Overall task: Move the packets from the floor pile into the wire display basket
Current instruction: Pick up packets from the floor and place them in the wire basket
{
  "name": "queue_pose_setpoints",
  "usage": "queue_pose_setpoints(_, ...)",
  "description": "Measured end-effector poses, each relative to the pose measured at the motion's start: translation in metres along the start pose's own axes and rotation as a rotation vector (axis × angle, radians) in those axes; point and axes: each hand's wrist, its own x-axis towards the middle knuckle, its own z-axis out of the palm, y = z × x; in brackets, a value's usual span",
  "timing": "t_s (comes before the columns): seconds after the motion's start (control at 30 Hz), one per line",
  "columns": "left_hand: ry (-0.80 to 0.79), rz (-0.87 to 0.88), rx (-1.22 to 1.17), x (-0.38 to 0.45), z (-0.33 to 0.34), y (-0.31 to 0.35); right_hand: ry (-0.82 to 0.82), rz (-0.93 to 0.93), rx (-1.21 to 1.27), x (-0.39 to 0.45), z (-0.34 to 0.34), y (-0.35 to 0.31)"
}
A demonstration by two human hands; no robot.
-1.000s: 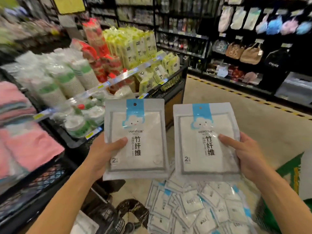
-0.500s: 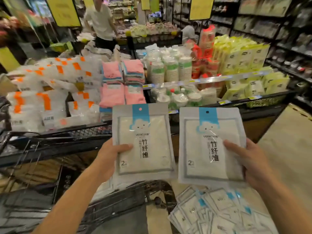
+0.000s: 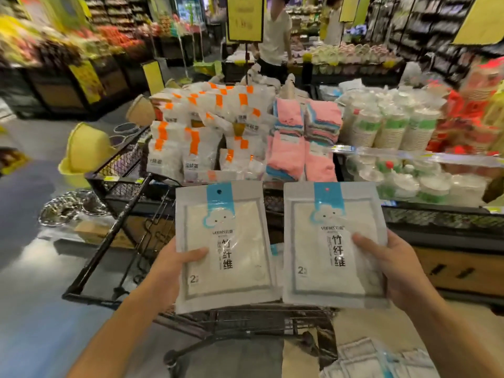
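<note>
Each of my hands holds up one flat grey-white packet with a blue cloud label. My left hand (image 3: 174,271) grips the left packet (image 3: 223,246) by its left edge, thumb across the front. My right hand (image 3: 395,268) grips the right packet (image 3: 331,246) by its right edge. Both packets face me, side by side, above a black wire display basket (image 3: 120,186) on a wheeled frame. The floor pile of packets (image 3: 376,361) shows at the bottom right corner.
The display behind holds orange-labelled white bags (image 3: 207,132), pink towels (image 3: 302,143) and paper cups (image 3: 392,126). A yellow bucket (image 3: 84,154) and metal dishes (image 3: 68,205) sit on the floor at left. A person (image 3: 275,36) stands in the far aisle.
My view has swung left from the shelf aisle to the wire basket. The floor pile has slid to the bottom right corner. Both hands keep the same grip on their packets.
</note>
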Motion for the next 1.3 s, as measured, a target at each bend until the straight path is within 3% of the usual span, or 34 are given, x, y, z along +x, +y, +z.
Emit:
queue_pose_setpoints(0.33,0.081,-0.074,-0.003,0.056,-0.089,-0.005,-0.026,0.102,-0.051,0.035,0.09,0.045)
queue_pose_setpoints(0.63,0.089,-0.212,0.006,0.132,-0.077,-0.028,-0.068,0.184,-0.116,0.116,0.091,0.077)
queue_pose_setpoints(0.87,0.183,-0.28,0.027,0.19,-0.055,-0.053,-0.093,0.274,-0.114,0.195,0.086,0.118)
queue_pose_setpoints(1.07,0.288,-0.356,0.082,0.236,-0.048,-0.095,-0.087,0.383,-0.136,0.232,0.087,0.176)
queue_pose_setpoints(1.3,0.264,-0.451,0.131,0.321,-0.062,-0.168,0.008,0.521,-0.269,0.275,0.097,0.267)
